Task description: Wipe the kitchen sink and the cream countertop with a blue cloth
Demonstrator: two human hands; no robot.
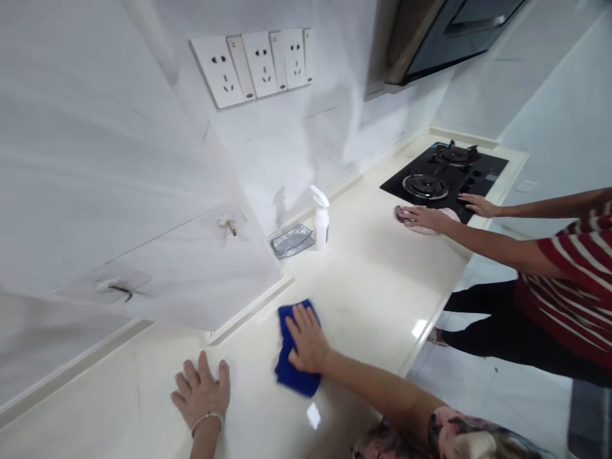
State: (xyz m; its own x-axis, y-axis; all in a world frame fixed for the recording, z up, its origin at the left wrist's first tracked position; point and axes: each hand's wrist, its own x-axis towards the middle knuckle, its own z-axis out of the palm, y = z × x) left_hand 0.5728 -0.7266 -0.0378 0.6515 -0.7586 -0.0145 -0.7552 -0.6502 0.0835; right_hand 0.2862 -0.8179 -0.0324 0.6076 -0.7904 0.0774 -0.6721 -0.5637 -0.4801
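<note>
My left hand (203, 390), with a bangle (208, 421) at the wrist, rests on the pale countertop (119, 389) with its fingers spread; nothing is in it. To its right, my right hand (306, 341) lies flat on a folded blue cloth (300, 379), pressing it to the counter with fingers stretched out and thumb apart. Part of the cloth is hidden beneath the palm. Further back, near the wall, a white spray bottle (321, 223) stands upright beside a folded, shiny grey sheet or packet (292, 241).
A co-worker in a striped top (578, 274) stands at right, one hand on a pinkish cloth (423, 224), the other by the black gas hob (444, 172). A wall corner with hooks (228, 223) juts toward the counter. Sockets (253, 67) sit above; a dark appliance (459, 32) hangs top right.
</note>
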